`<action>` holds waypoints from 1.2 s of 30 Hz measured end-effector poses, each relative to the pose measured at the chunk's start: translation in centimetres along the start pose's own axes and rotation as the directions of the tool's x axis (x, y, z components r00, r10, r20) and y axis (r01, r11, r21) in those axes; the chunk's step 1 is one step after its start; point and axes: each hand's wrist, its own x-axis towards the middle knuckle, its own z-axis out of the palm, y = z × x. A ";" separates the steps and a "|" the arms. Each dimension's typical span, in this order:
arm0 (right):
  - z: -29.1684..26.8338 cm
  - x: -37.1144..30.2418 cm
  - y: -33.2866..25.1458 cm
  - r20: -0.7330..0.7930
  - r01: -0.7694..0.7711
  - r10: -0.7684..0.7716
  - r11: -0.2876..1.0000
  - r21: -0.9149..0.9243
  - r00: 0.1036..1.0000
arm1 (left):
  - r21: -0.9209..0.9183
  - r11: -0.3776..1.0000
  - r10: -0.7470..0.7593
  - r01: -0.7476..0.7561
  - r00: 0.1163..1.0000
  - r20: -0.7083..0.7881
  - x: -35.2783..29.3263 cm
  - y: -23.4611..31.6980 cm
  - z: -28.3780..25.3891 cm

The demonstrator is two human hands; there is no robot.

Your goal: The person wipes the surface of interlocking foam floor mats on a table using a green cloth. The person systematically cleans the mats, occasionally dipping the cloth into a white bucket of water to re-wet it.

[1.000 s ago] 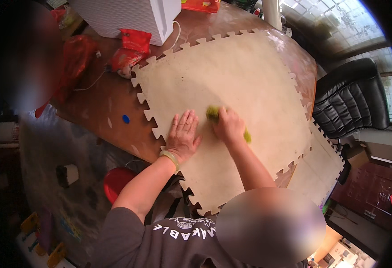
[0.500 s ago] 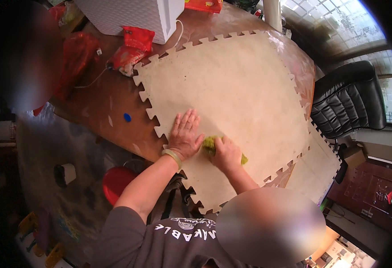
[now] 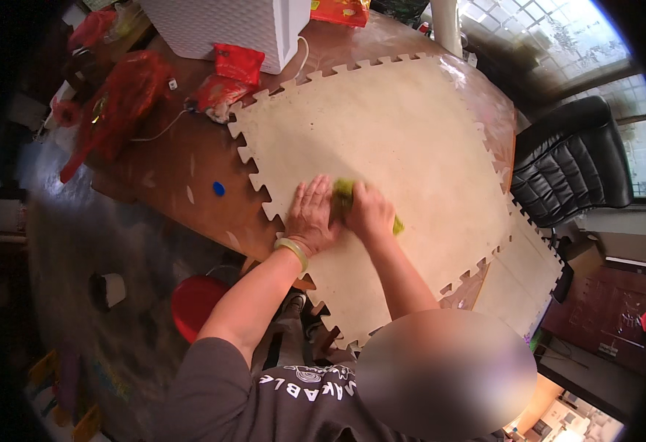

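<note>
A large cream foam mat (image 3: 419, 140) with jigsaw-cut edges lies flat across a brown table. My left hand (image 3: 312, 219) rests on it, palm down with fingers stretched out and a pale bangle round the wrist. Just right of it, my right hand (image 3: 369, 214) is closed over a yellow-green scrubbing cloth (image 3: 343, 188), pressing it against the mat. Bits of the cloth stick out on both sides of that hand; the rest is hidden beneath it. Dark specks mark the mat's surface.
On the table (image 3: 183, 184) are a blue disc (image 3: 219, 188), a red packet (image 3: 238, 65), a white quilted box (image 3: 223, 29) and a red plastic bag (image 3: 128, 96). A second mat (image 3: 522, 283) lies at right, near a black chair (image 3: 573, 158). A red basin (image 3: 198, 306) stands below the table.
My right hand has slid the cloth farther away across the mat. My left hand stays flat on the mat, near the same place. The view has shifted slightly.
</note>
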 end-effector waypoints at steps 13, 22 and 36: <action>-4.9 -3.6 1.0 0.464 -0.355 0.291 -0.357 0.864 0.837 | -0.564 0.818 -0.161 0.110 0.986 -0.041 -1.2 -1.0 -1.9; -2.5 -4.9 -2.6 0.369 -0.266 -0.075 -0.825 0.499 0.926 | -0.962 -0.103 -0.109 0.251 0.959 0.262 -3.5 4.8 -8.5; -2.2 -3.1 -3.8 0.355 -0.344 -0.029 0.185 0.921 0.934 | -0.977 -0.158 -0.385 0.144 0.902 0.195 -2.9 2.9 -9.7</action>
